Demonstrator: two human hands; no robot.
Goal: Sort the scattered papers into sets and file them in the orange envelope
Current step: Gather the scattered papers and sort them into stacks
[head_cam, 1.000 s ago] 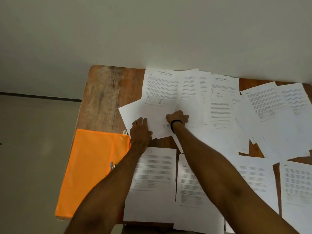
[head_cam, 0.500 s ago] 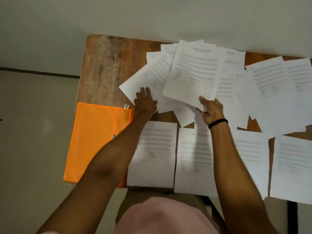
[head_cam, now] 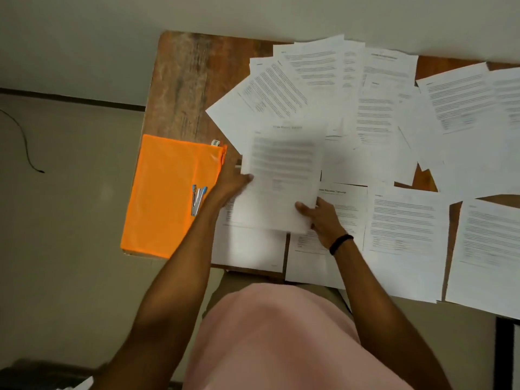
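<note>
Two hands held one printed sheet (head_cam: 281,175) up over the near part of the wooden table (head_cam: 183,88). The left hand (head_cam: 232,182) gripped the sheet's left edge, with the fingers tucked behind the paper. The right hand (head_cam: 323,220) pinched the sheet's lower right corner, thumb on top. A black band (head_cam: 340,243) sat on the right wrist. The words on the held sheet were too blurry to read.

Many more white papers (head_cam: 394,114) lay spread over the table, lots of them lying across each other in a fan at the far side. Some sheets (head_cam: 405,220) lay in a row along the near edge, partly under the held sheet.

The orange envelope (head_cam: 166,192) lay flat at the table's near left corner, just beside the left hand, with its near end hanging off the table's edge. A small blue and silver stapler (head_cam: 197,202) rested on top of it, near its right edge. A thin dark cord (head_cam: 25,142) lay on the floor well off to the left. The person's pink top (head_cam: 275,339) filled the bottom of the view.
</note>
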